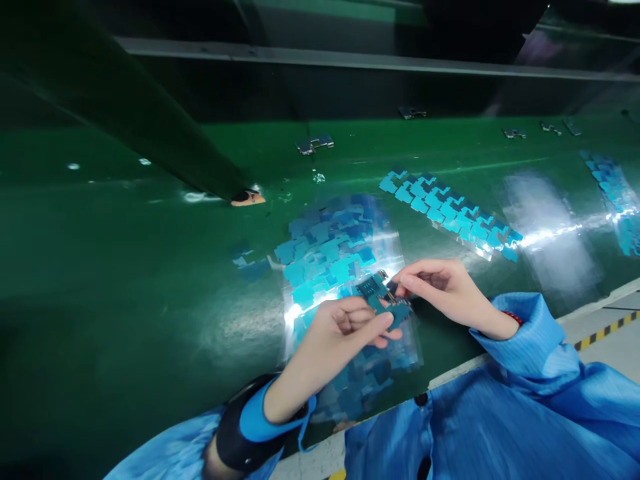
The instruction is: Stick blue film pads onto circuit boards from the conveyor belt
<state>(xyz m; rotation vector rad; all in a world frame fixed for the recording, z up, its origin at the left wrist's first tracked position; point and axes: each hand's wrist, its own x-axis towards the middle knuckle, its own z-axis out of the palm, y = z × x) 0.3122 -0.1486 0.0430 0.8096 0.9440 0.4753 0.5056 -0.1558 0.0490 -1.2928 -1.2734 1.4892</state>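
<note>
A dark green circuit board (373, 287) with an irregular outline and small metal parts is held up over the bench. Its lower edge is pinched between the thumb and fingers of my left hand (345, 327). At the board's upper right edge, my right hand (443, 287) has thumb and forefinger pressed together by a small dark spot; what they grip there is too small to tell. Below and behind the board lies a clear plastic sheet bearing many overlapping blue film pieces (325, 247), partly hidden by my left hand.
A strip of bright blue film pieces (445, 203) lies to the right, and another blue strip (613, 193) farther right. Similar circuit boards (315, 145) rest along the back of the green bench (165, 287). A slanted dark post (165, 127) stands at left.
</note>
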